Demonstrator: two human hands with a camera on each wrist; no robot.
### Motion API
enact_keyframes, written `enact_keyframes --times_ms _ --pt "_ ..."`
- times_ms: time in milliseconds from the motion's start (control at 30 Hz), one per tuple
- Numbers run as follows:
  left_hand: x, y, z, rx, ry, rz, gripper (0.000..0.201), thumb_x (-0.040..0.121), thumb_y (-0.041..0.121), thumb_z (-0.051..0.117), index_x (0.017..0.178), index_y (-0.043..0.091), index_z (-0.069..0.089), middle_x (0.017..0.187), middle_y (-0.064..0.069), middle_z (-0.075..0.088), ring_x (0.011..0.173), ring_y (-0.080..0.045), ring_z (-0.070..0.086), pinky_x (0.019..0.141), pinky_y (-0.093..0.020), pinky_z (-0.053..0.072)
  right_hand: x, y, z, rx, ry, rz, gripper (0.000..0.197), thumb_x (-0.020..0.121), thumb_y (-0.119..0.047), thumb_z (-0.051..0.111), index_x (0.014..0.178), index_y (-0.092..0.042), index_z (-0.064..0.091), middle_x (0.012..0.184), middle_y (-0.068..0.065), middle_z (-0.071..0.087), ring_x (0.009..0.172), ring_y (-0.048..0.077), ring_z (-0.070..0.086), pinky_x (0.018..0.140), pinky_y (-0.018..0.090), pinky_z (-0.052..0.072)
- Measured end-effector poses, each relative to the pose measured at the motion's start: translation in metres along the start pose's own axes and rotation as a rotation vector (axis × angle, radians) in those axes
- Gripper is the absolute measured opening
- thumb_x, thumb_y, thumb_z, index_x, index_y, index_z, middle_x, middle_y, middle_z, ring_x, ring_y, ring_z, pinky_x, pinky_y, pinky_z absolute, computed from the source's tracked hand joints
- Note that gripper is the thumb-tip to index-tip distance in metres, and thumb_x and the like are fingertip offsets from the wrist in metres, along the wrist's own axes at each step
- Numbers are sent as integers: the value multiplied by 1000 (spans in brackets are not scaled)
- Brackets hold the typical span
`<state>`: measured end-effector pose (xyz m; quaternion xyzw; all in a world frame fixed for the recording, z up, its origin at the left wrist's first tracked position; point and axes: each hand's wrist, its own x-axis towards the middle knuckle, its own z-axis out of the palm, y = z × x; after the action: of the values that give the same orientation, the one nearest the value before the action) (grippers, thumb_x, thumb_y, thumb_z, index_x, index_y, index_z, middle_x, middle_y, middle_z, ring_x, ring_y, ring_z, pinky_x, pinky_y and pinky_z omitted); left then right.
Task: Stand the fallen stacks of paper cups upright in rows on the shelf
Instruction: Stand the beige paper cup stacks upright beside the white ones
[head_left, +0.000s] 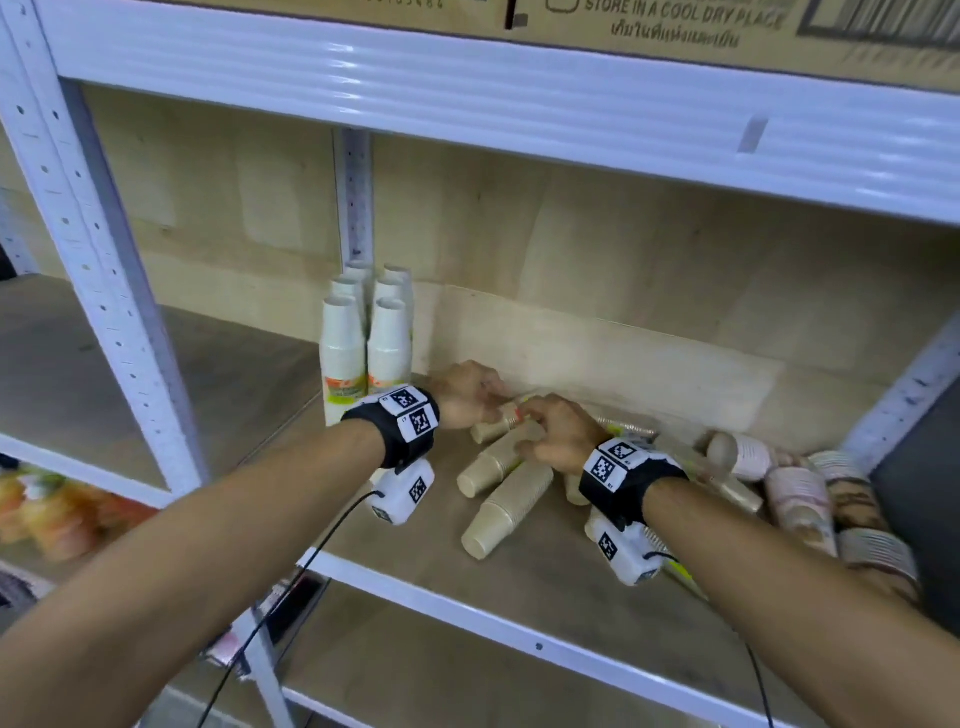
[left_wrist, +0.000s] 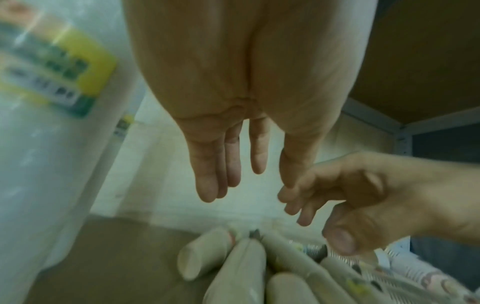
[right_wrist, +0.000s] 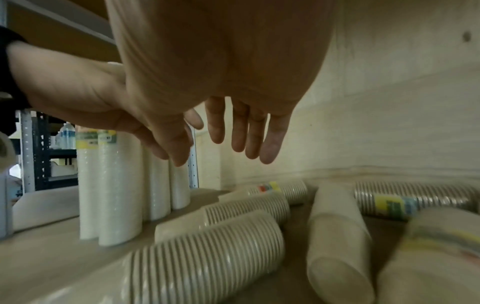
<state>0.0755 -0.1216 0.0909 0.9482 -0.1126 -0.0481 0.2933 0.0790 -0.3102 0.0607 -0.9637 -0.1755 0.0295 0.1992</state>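
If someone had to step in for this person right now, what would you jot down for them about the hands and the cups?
Left hand: fingers fairly straight, holding nothing, reaching over the fallen pile.
Right hand: also holding nothing, fingers loosely extended above the same pile.
Done: six wrapped white stacks stand upright in two rows at the shelf's back left.
Left: beige stacks lie on their sides mid-shelf, and more fallen stacks, some patterned, lie at the right end. All of them need standing up beside the white rows.
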Motion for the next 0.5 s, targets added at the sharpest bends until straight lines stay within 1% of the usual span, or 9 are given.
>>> enact_keyframes --times_ms 33,100,200,267,333,367,433,467,500 --pt "0 -7 9 -6 -11 -24 32 81 25 74 111 24 65 107 3 67 103 -16 63 90 -29 51 -4 3 7 -2 -21 -10 52 73 -32 75 123 -27 61 111 -8 55 105 14 57 86 24 44" --pt "-1 -21 25 10 -35 -65 41 80 24 74 120 22 63 112 1 67 104 -17 63 92 -31 51 -10 12 21 14 -77 -47 58 72 -31 76 127 -28 59 120 -6 54 113 14 54 93 26 43" --pt "-3 -38 44 23 -100 -92 41 79 26 74 119 24 62 113 0 66 103 -18 62 91 -31 51 -18 20 37 -2 -163 -84 66 72 -29 78 134 -26 54 131 -2 48 122 12 46 96 23 34" --pt "-5 -45 52 14 -124 -94 42 80 25 73 120 20 60 112 -2 67 104 -20 63 89 -32 52 -21 21 47 -23 -194 -70 76 69 -37 80 138 -27 50 137 -2 46 127 14 43 102 25 33" --pt "-6 -52 58 -18 -138 -98 47 81 25 74 124 20 56 112 -1 66 106 -20 62 89 -32 51 -22 21 55 -31 -215 -68 86 59 -53 77 138 -33 49 137 -2 46 129 18 44 107 33 36" --pt "-6 -56 62 -40 -140 -104 48 80 25 75 124 23 55 112 1 65 104 -19 61 86 -30 51 -23 21 58 -41 -217 -87 87 55 -57 75 136 -36 50 134 -3 47 127 18 44 107 36 37" --pt "-5 -61 68 -69 -134 -112 48 76 26 78 118 26 56 105 6 63 98 -15 60 74 -23 47 -24 20 61 -80 -218 -113 80 57 -54 77 132 -38 53 127 -5 47 123 16 43 106 36 37" --pt "-4 -63 71 -75 -128 -110 49 74 27 79 118 27 57 104 7 63 97 -14 60 72 -22 45 -24 21 64 -102 -208 -122 78 59 -52 78 131 -39 53 126 -6 46 122 16 42 105 36 37" --pt "-3 -64 74 -80 -119 -108 51 73 28 80 118 27 57 106 6 63 97 -14 60 74 -22 45 -25 21 66 -125 -199 -126 78 58 -53 77 131 -40 52 128 -8 44 123 15 40 105 38 37"
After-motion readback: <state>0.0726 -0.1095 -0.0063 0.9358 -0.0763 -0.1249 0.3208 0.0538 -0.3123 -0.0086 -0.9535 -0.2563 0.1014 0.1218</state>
